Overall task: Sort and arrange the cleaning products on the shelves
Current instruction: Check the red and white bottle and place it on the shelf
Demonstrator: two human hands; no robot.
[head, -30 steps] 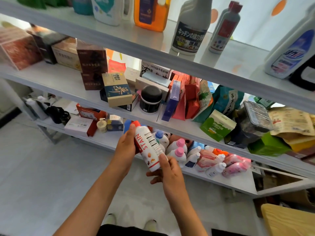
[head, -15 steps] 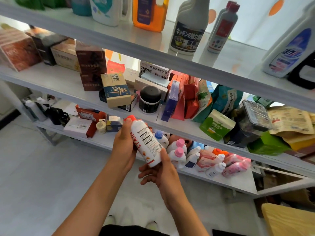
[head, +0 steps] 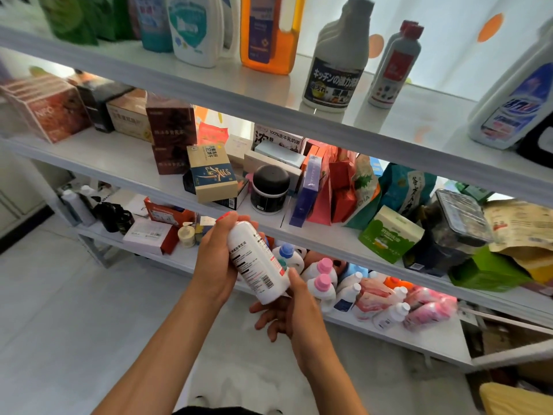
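The white bottle sits tilted in front of the middle shelf's edge, red cap uppermost, held by both hands. The left hand wraps its upper body, thumb near the cap, while the right hand cradles the base from below, fingers loosely curled under it and thumb up its side. Over the last second the bottle has been lifted slightly and rolled in the grip: the red lettering that faced the camera has gone round out of sight, and the barcode and small print now face up. That reads as a label check to decide where it belongs, so the placing itself is not yet done. Just behind the hands, the bottom shelf holds a jumble of small bottles lying or leaning against one another: 2 with pink caps, 1 with a blue cap, at least 4 with white caps and some pink refill pouches; the heap is too tangled for a firm count. On the top shelf, upright cleaners stand well apart: 1 orange jug, 1 grey bottle with a dark label, 2 slim red-capped bottles one behind the other, and 1 large white jug at the right. The middle shelf carries boxes, a black tub and bags.
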